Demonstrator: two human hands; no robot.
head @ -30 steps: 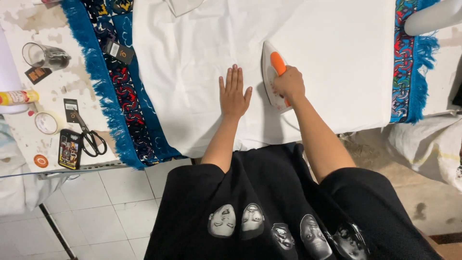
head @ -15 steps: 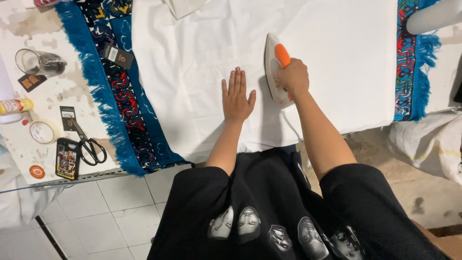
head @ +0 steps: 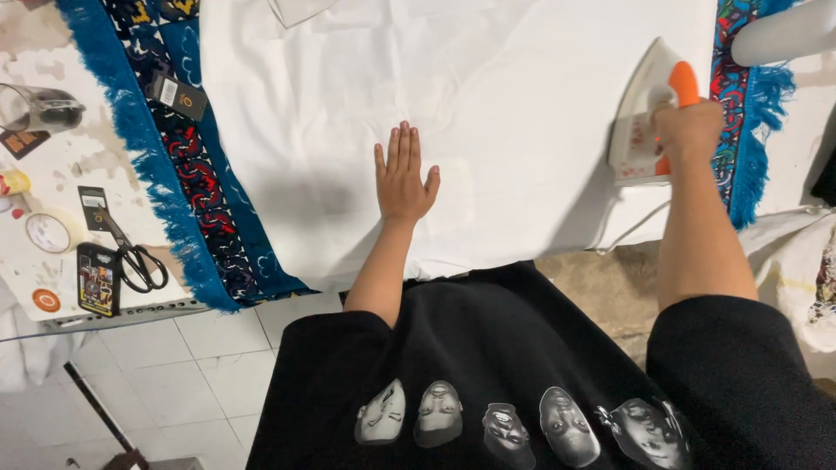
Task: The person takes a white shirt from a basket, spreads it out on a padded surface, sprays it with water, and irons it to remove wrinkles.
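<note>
A white cloth point(head: 488, 113) is spread over a patterned blue fringed rug point(head: 183, 191) on the table. My left hand point(head: 403, 178) lies flat on the cloth with its fingers apart, pressing near the front edge. My right hand point(head: 688, 130) grips the orange handle of a white clothes iron point(head: 644, 117), which stands at the right end of the cloth, next to the rug's fringe. The iron's cord hangs down below it.
At the left of the table lie black scissors point(head: 131, 257), a tape roll point(head: 48, 232), a dark card pack point(head: 96, 278) and a glass jar point(head: 39, 106). A small black tag point(head: 178, 94) rests on the rug. A white rounded object point(head: 784, 33) lies at top right.
My right hand has carried the iron rightward from the middle of the cloth to its right end. My left hand stays flat on the cloth.
</note>
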